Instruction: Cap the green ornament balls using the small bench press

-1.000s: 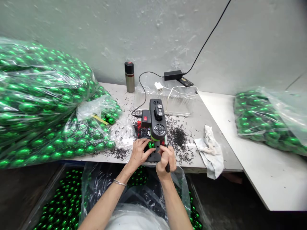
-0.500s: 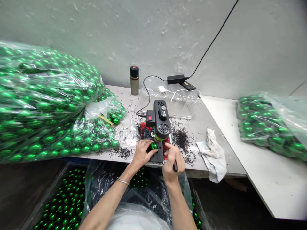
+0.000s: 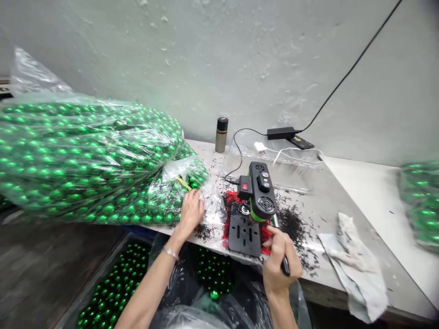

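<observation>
Left of the black machine [image 3: 261, 189] with its flat, slotted plate [image 3: 244, 240], the left hand [image 3: 192, 210] is at the crinkled mouth of a clear plastic bag [image 3: 176, 169] bulging with glossy round green balls [image 3: 194, 184]; whether its fingers grip anything, I cannot tell. The right hand [image 3: 281, 256], at the machine's front right, curls round a smooth black handle [image 3: 285, 267], near thin dark shreds [image 3: 291, 222].

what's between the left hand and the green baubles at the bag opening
Nothing visible blocks the left hand from the green baubles just beyond it; the yellow strip lies to their left.
</observation>
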Tool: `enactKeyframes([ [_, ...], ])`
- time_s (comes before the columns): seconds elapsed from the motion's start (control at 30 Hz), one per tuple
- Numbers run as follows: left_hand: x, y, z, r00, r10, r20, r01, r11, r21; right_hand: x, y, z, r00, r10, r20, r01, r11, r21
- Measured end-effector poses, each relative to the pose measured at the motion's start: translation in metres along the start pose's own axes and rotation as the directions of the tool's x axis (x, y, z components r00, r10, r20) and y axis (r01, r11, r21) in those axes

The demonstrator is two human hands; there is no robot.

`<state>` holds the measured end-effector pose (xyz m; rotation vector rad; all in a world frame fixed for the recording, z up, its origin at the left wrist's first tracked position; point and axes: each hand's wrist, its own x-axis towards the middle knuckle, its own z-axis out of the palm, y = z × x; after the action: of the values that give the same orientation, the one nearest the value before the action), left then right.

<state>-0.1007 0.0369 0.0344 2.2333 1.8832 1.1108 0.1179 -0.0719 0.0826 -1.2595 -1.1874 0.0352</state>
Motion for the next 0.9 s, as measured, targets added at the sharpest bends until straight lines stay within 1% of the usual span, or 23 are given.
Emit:
enactKeyframes([
  [0.03, 0.019, -0.006, 0.003, 0.998, -0.058, 0.012, 0.058, 0.997, 0.041, 0.0, 0.0, 0.0, 1.0, -0.001, -0.001, 0.001, 1.0, 0.002],
  [0.07, 0.035, -0.011, 0.005, 0.991, -0.122, 0.059, 0.118, 0.991, 0.071, 0.0, 0.0, 0.0, 1.0, -0.001, 0.002, 0.001, 1.0, 0.002],
  [0.13, 0.059, -0.015, 0.01, 0.949, -0.266, 0.166, 0.252, 0.962, 0.103, -0.001, 0.001, 0.0, 1.0, 0.004, 0.009, -0.004, 1.0, -0.004],
  [0.2, 0.071, -0.016, 0.013, 0.911, -0.347, 0.224, 0.331, 0.938, 0.105, -0.002, 0.003, 0.0, 1.0, 0.003, 0.011, -0.003, 1.0, -0.011],
  [0.33, 0.074, -0.016, 0.012, 0.889, -0.376, 0.26, 0.382, 0.924, 0.03, -0.003, 0.006, 0.001, 0.999, -0.031, 0.009, 0.032, 0.999, -0.011],
  [0.4, 0.07, -0.016, 0.006, 0.881, -0.377, 0.287, 0.401, 0.916, -0.029, -0.002, 0.006, 0.0, 0.999, -0.05, 0.018, 0.05, 0.999, -0.01],
  [0.43, 0.066, -0.014, 0.002, 0.869, -0.383, 0.314, 0.435, 0.893, -0.116, -0.003, 0.006, 0.0, 0.998, -0.056, 0.022, 0.056, 0.998, -0.009],
  [0.47, 0.061, -0.011, -0.002, 0.85, -0.388, 0.355, 0.486, 0.838, -0.247, -0.003, 0.006, 0.001, 0.998, -0.058, 0.025, 0.058, 0.998, -0.01],
  [0.5, 0.055, -0.007, -0.006, 0.827, -0.387, 0.408, 0.543, 0.738, -0.401, -0.003, 0.006, 0.001, 0.998, -0.057, 0.028, 0.058, 0.998, -0.012],
  [0.53, 0.047, -0.002, -0.009, 0.802, -0.374, 0.466, 0.593, 0.592, -0.546, -0.003, 0.006, 0.001, 0.998, -0.056, 0.029, 0.056, 0.998, -0.013],
  [0.57, 0.039, 0.003, -0.012, 0.777, -0.351, 0.522, 0.629, 0.424, -0.651, -0.004, 0.006, 0.001, 0.998, -0.054, 0.028, 0.054, 0.998, -0.015],
  [0.6, 0.03, 0.01, -0.014, 0.756, -0.322, 0.57, 0.651, 0.276, -0.707, -0.004, 0.006, 0.001, 0.998, -0.053, 0.026, 0.053, 0.998, -0.015],
  [0.63, 0.021, 0.017, -0.015, 0.739, -0.294, 0.607, 0.666, 0.182, -0.723, -0.005, 0.007, 0.001, 0.998, -0.052, 0.025, 0.053, 0.998, -0.015],
  [0.67, 0.013, 0.023, -0.015, 0.722, -0.268, 0.639, 0.683, 0.122, -0.72, -0.005, 0.007, 0.001, 0.998, -0.054, 0.024, 0.054, 0.998, -0.015],
  [0.7, 0.006, 0.03, -0.013, 0.705, -0.242, 0.667, 0.7, 0.083, -0.709, -0.005, 0.007, 0.001, 0.998, -0.057, 0.027, 0.058, 0.998, -0.016],
  [0.77, -0.006, 0.042, -0.008, 0.678, -0.195, 0.708, 0.728, 0.052, -0.683, -0.005, 0.006, 0.001, 0.997, -0.065, 0.039, 0.066, 0.998, -0.023],
  [0.83, -0.015, 0.053, 0.002, 0.665, -0.173, 0.726, 0.743, 0.058, -0.667, -0.004, 0.005, 0.001, 0.996, -0.072, 0.05, 0.074, 0.996, -0.04],
  [0.9, -0.022, 0.062, 0.015, 0.676, -0.175, 0.716, 0.736, 0.112, -0.667, -0.003, 0.003, 0.0, 0.995, -0.08, 0.053, 0.083, 0.995, -0.055],
])
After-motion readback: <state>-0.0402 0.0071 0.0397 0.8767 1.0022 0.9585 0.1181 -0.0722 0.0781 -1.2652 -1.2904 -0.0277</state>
